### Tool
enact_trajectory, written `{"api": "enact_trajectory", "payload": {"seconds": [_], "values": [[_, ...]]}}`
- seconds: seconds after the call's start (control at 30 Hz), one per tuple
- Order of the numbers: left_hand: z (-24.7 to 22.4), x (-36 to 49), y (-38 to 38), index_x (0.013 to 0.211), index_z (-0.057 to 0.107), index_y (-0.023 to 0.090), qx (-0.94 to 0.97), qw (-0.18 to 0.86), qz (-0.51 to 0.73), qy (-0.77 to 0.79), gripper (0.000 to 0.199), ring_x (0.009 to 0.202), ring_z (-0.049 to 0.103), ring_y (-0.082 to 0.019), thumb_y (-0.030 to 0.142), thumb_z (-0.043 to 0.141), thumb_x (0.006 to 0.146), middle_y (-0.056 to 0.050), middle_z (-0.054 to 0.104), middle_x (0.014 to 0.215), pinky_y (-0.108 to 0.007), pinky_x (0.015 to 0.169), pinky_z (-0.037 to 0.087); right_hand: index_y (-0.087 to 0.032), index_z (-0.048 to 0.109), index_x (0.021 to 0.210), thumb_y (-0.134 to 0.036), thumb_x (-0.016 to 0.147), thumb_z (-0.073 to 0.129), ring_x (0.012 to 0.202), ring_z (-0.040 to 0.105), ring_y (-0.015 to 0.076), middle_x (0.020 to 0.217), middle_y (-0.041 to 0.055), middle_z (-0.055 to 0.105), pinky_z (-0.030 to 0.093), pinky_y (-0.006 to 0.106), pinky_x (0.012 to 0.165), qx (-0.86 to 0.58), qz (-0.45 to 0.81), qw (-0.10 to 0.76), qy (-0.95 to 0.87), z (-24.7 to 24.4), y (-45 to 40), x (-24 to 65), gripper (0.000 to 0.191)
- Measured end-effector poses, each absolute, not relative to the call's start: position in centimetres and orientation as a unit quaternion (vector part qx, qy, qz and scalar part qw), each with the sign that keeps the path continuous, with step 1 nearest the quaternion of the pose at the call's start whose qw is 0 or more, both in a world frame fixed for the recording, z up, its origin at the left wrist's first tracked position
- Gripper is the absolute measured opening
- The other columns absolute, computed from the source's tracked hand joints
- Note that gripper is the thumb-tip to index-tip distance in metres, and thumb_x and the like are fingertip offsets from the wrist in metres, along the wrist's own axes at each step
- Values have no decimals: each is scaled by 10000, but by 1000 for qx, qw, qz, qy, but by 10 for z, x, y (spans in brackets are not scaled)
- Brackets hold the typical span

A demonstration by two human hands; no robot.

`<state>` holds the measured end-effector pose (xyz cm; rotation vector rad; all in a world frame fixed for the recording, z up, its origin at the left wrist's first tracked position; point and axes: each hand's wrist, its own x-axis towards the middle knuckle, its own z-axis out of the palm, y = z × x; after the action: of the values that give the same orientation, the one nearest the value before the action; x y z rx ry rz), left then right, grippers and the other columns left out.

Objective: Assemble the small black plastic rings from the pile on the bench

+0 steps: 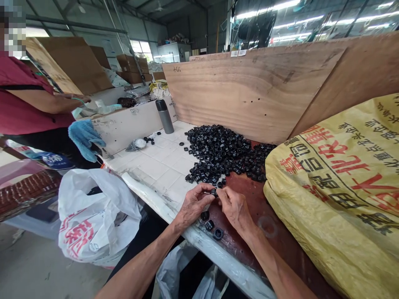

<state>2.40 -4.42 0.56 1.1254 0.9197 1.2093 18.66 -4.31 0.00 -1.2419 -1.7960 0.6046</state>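
My left hand (195,203) and my right hand (235,209) meet over the table edge, their fingertips pinching a small black ring (213,192) between them. Just below my hands lie several loose black rings, one of them a wider ring (218,234). Beyond my fingertips spreads a large heap of black rings (221,153), on a white tiled surface (158,164) and a reddish-brown board (249,207). The heap stands apart from my hands.
A plywood board (249,91) walls the table's far side, and a bulging yellow printed sack (330,195) lies to the right. A grey flask (165,116) stands on the tiles. On the left are a blue cloth (85,139), a white plastic bag (96,216) and a co-worker (34,104).
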Motion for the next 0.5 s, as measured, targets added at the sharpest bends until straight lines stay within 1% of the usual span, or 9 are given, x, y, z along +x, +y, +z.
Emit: {"api": "enact_trajectory", "payload": {"seconds": [0.03, 0.13, 0.17, 0.23, 0.27, 0.3, 0.33, 0.4, 0.5], "values": [[5, 24, -44, 979, 699, 157, 482, 587, 516, 395, 330, 716, 593, -109, 339, 809, 726, -28, 677, 857, -239, 690, 466, -206, 636, 870, -355, 981, 456, 613, 632, 156, 708, 16, 674, 476, 239, 625, -495, 247, 426, -716, 0, -43, 186, 259], [3, 23, -44, 991, 696, 151, 485, 589, 509, 398, 315, 719, 586, -104, 325, 796, 747, -31, 676, 861, -227, 684, 461, -204, 626, 911, -345, 960, 486, 730, 654, 175, 824, 45, 698, 488, 251, 707, -476, 230, 450, -720, 1, -42, 185, 204], [2, 23, -45, 993, 694, 148, 488, 589, 507, 398, 315, 690, 575, -96, 324, 793, 752, -29, 672, 842, -216, 648, 449, -204, 618, 885, -346, 958, 483, 729, 652, 180, 800, 46, 692, 486, 256, 700, -483, 226, 450, -716, 2, -42, 185, 210], [0, 23, -45, 1004, 686, 143, 493, 593, 499, 394, 326, 615, 547, -82, 335, 788, 760, -22, 662, 787, -198, 566, 411, -210, 592, 809, -358, 968, 457, 635, 626, 171, 683, 25, 654, 472, 250, 618, -519, 247, 437, -692, 2, -42, 185, 256], [0, 24, -45, 1009, 681, 142, 491, 598, 498, 392, 338, 595, 546, -82, 343, 789, 760, -19, 660, 765, -197, 547, 404, -211, 586, 805, -360, 970, 456, 598, 612, 163, 659, 15, 643, 464, 244, 586, -530, 262, 434, -680, 3, -42, 185, 257], [1, 24, -45, 1015, 678, 140, 485, 604, 499, 389, 349, 604, 566, -92, 351, 790, 760, -22, 666, 763, -203, 558, 421, -212, 588, 819, -355, 968, 464, 597, 611, 159, 676, 14, 648, 466, 240, 584, -528, 272, 435, -677, 3, -43, 185, 241], [2, 23, -45, 1017, 677, 138, 475, 612, 502, 384, 358, 641, 599, -109, 358, 792, 758, -29, 677, 777, -219, 598, 456, -210, 595, 847, -341, 962, 478, 635, 625, 159, 730, 21, 665, 478, 239, 613, -513, 273, 440, -685, 4, -43, 186, 210], [5, 23, -45, 1010, 680, 133, 454, 629, 507, 377, 374, 737, 650, -144, 363, 806, 743, -42, 699, 813, -267, 720, 509, -205, 607, 909, -303, 943, 507, 741, 646, 169, 843, 42, 682, 493, 250, 703, -473, 249, 454, -712, 3, -43, 187, 144], [9, 23, -46, 998, 684, 122, 444, 636, 504, 380, 381, 762, 662, -145, 348, 825, 725, -50, 719, 836, -279, 781, 514, -192, 601, 931, -276, 930, 518, 747, 644, 175, 834, 48, 670, 492, 258, 713, -464, 240, 453, -722, -1, -43, 187, 118]]}}
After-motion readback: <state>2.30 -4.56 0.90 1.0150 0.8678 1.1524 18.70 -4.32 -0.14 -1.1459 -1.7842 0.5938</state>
